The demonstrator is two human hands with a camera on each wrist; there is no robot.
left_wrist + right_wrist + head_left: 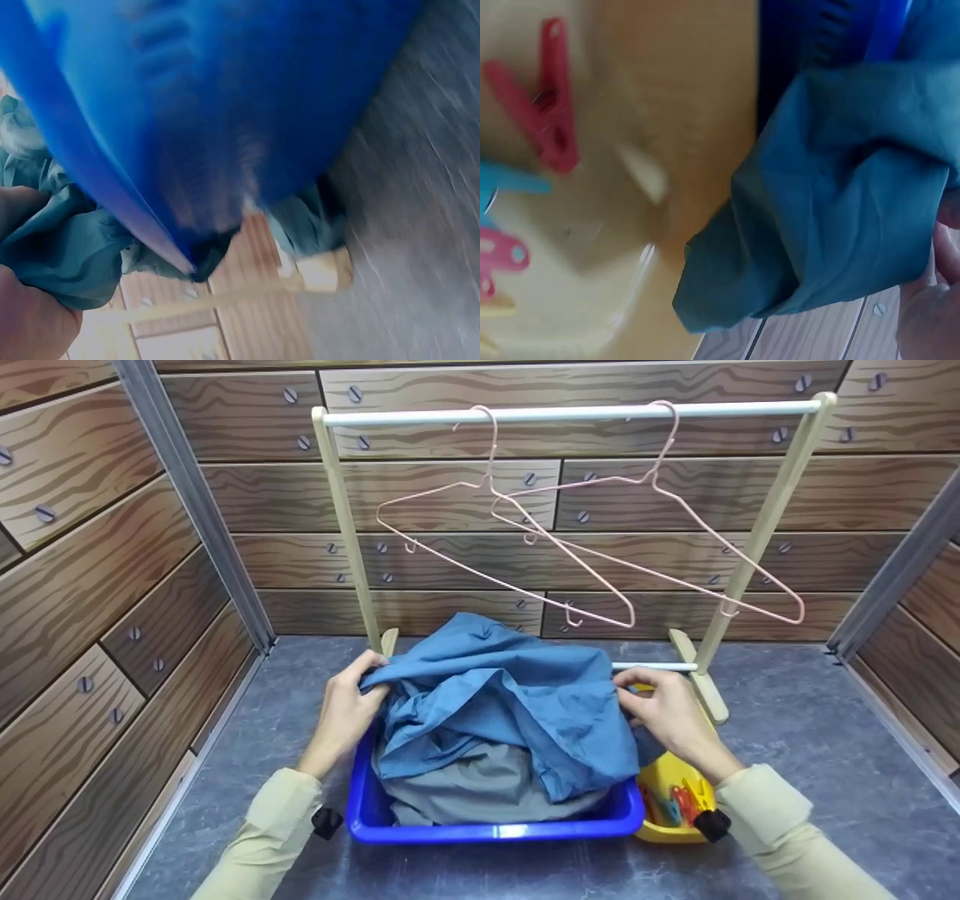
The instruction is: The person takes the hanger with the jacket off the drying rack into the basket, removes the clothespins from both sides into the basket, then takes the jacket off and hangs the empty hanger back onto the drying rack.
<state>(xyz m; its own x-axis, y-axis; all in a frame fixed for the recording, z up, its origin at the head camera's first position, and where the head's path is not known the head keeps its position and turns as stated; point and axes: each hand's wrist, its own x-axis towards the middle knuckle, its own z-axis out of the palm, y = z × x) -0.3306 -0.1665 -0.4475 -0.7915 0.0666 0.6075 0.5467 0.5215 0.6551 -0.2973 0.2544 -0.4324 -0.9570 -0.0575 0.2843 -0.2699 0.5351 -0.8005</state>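
A crumpled blue cloth garment (510,705) lies bunched over the blue plastic basket (427,833), its exact kind hidden by the folds. My left hand (351,703) pinches its left edge between thumb and fingers, beside the basket's back left rim. At the opposite edge, my right hand (666,712) pinches the fabric above the yellow basket. Under the blue cloth, a grey cloth (480,784) fills the basket. In the left wrist view, gathered fabric (67,255) shows between the fingers; in the right wrist view, a fold of the garment (817,202) hangs down near the clothespins.
A yellow basket (667,834) holding several coloured clothespins (682,802) stands right of the blue one. Behind both rises a garment rack (570,413) with two pink wire hangers, one left (517,502) and one right (694,517). Wood-patterned walls enclose the grey tabletop (240,780).
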